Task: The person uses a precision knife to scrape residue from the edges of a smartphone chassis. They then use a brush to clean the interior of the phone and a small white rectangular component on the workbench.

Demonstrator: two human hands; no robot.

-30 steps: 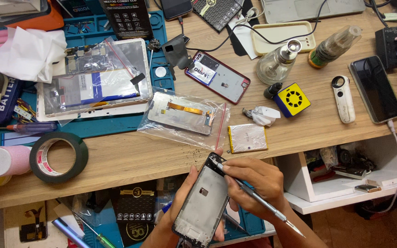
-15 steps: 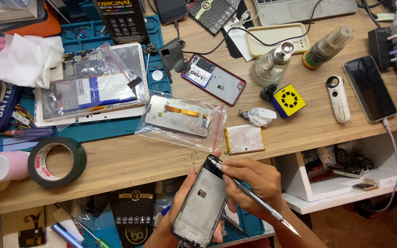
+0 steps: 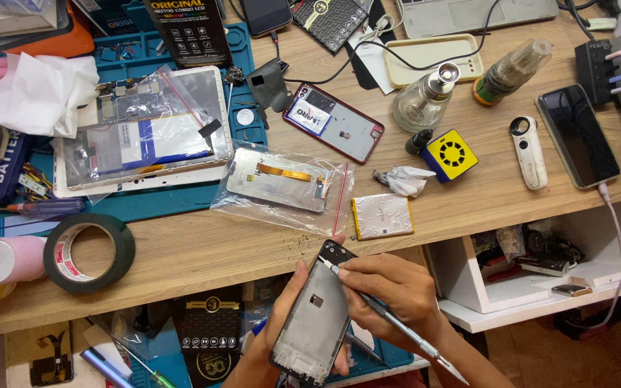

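I am cradling the phone frame (image 3: 313, 316) in my left hand (image 3: 282, 327), below the worktop (image 3: 253, 251) edge. My right hand (image 3: 389, 287) is pinching a metal pry tool (image 3: 389, 320), tip touching the frame's top corner.

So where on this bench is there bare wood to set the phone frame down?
Bare wood runs along the front edge of the bench, between the tape roll and the flat battery, below the bagged screen. A smaller patch lies below the yellow square gadget. The blue mat and back edge are crowded.
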